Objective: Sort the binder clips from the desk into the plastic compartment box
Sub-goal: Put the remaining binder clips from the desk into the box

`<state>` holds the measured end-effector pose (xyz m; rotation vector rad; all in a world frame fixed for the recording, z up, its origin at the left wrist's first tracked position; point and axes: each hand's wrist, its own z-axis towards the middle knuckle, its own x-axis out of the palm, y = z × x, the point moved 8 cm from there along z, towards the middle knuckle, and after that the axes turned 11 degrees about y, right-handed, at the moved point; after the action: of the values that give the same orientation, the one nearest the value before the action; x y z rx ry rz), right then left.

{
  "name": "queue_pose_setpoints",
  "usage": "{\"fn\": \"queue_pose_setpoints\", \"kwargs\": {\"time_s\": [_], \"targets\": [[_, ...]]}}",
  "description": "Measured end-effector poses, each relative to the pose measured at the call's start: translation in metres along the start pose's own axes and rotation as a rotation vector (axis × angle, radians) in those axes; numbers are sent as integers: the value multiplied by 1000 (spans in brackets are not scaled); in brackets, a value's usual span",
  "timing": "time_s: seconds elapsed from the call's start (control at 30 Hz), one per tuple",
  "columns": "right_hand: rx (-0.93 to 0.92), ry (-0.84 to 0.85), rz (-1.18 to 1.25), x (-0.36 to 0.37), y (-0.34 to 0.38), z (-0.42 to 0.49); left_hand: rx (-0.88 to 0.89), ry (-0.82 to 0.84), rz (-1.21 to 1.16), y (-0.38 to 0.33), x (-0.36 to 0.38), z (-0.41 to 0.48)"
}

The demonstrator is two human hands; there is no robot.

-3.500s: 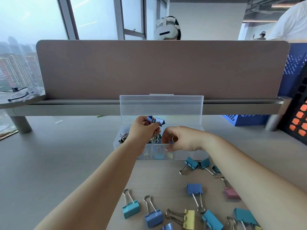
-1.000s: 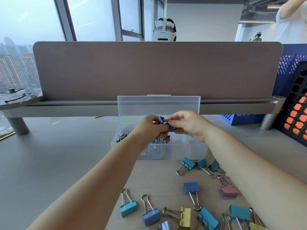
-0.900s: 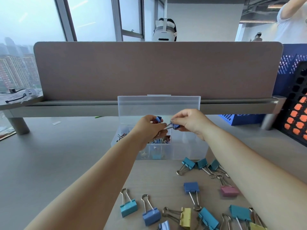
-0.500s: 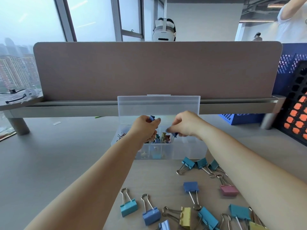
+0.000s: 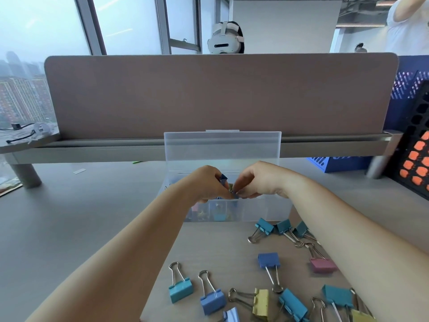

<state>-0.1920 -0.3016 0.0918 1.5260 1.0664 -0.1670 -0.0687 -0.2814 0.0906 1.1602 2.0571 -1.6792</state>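
— Binder clips (image 5: 293,304): where are they lying, reading from the left?
— Most are lying loose on the desk (image 5: 69,217), on the near side of the plastic compartment box (image 5: 267,210). A teal clip (image 5: 181,289) is lying farthest left. Just beside it are a light-blue clip (image 5: 213,301) and then a yellow clip (image 5: 261,303) on its side. Farther right, a royal-blue clip (image 5: 268,260) is pointing its wire handles toward the viewer. A pink clip (image 5: 322,265) is showing beside the right forearm. Three teal clips (image 5: 282,226) are sitting in a row just in front of the box.
— What are the hands doing?
— The left hand (image 5: 206,184) is reaching over the box with its fingers curling, and it is pinching a dark blue clip (image 5: 223,178). The right hand (image 5: 257,180) is meeting it fingertip to fingertip and pinching a small blue clip (image 5: 235,195). Both clips are hanging above the box's middle compartments.
— How is the box standing?
— Its lid (image 5: 222,147) is standing open and upright in front of the divider panel (image 5: 220,94). More coloured clips are showing through the clear front wall, on the left and in the middle, though which compartment each is lying in cannot be told.
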Motion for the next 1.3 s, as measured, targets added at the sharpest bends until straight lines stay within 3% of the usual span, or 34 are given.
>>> {"fn": "queue_pose_setpoints", "kwargs": {"time_s": [0.13, 0.3, 0.5, 0.77, 0.9, 1.0, 1.17, 1.3], "targets": [[-27, -100, -239, 2, 4, 5, -25, -23, 85, -5, 3, 5], [-42, -151, -357, 10, 6, 11, -61, -39, 162, -2, 2, 9], [-28, -27, -162, 5, 2, 7, -32, -61, 298, -10, -2, 13], [-2, -80, -288, 7, 1, 14, -72, -106, 503, -14, -1, 23], [-1, -99, -342, 10, -2, 13, -63, -43, 387, -9, 3, 24], [-43, -154, -86, -2, -5, 8, -48, -26, 310, -6, -1, 23], [-18, 30, -73, -3, -3, -1, -23, -37, 318, -7, 1, 23], [-46, 8, -85, 0, -1, 1, -2, -118, 361, -9, -4, 30]]}}
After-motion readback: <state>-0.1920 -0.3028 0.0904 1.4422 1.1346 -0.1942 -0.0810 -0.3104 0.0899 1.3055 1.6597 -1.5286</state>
